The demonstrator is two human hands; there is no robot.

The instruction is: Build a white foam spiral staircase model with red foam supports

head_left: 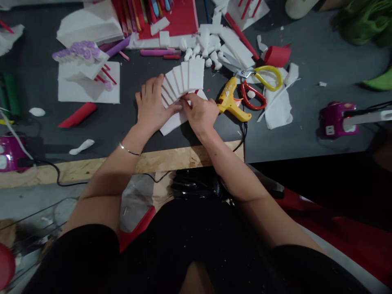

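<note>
White fan (pixel 186 77), one, at the far middle of the dark table (pixel 137 139), between two bare hands.
Left hand (pixel 151 104): partly open, fingers loosely spread, touching the fan's left side; right hand (pixel 200 112): fingers curled, thumb and index drawn together at its near edge, anything pinched being hidden. Beneath, near side: white sheet (pixel 171 124). Just right: yellow glue gun (pixel 231 102); scissors (pixel 245 73), one yellow handle loop, one red. Far side: small white rolled pieces (pixel 205 43). Left: red roll (pixel 79 114); white card (pixel 88 87) bearing purple rosettes (pixel 81 51).
</note>
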